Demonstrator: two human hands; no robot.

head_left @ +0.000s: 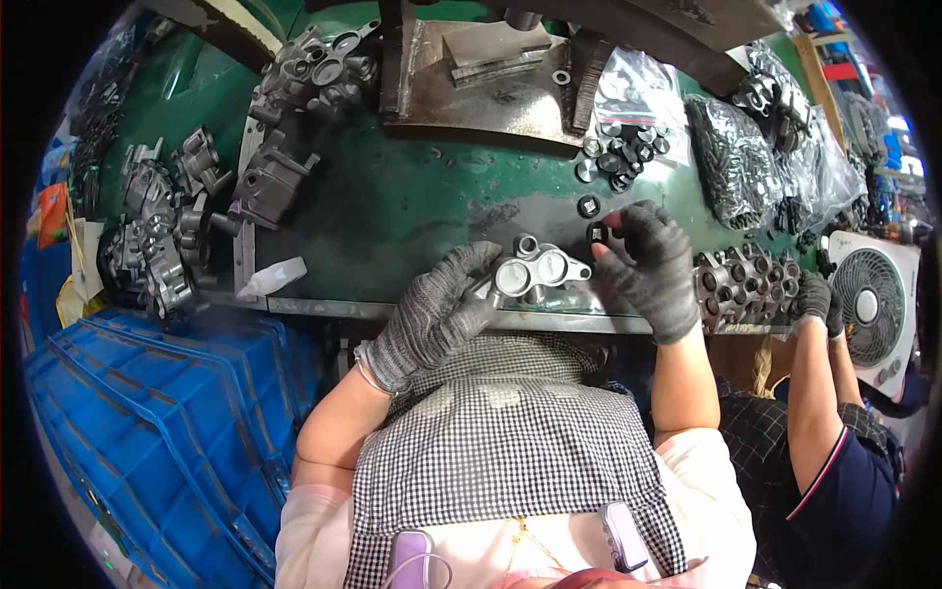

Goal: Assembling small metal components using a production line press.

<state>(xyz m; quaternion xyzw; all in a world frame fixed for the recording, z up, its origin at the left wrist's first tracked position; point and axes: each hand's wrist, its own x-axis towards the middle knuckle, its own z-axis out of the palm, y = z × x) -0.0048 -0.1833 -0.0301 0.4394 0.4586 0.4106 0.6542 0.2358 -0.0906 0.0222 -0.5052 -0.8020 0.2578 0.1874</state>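
My left hand [432, 319], in a grey fingerless work glove, grips a silver metal casting [540, 274] by its left end. The casting has two round recessed faces, a short ring-shaped boss on top and a small eyelet at its right tip. It is held over the front edge of the green workbench [392, 216]. My right hand [650, 267], gloved the same way, has a small black round cap [597, 234] between thumb and forefinger, just above the casting's right end. Another black cap [588, 206] lies on the bench slightly beyond it.
More black and silver caps [620, 157] lie in a loose pile. Castings are heaped at left [162, 236] and stand in rows at right [746, 285]. A steel fixture [481, 98] stands behind. A white bottle [275, 278], blue crates [157, 412], a fan [868, 304] and a co-worker's gloved hands [816, 297] flank me.
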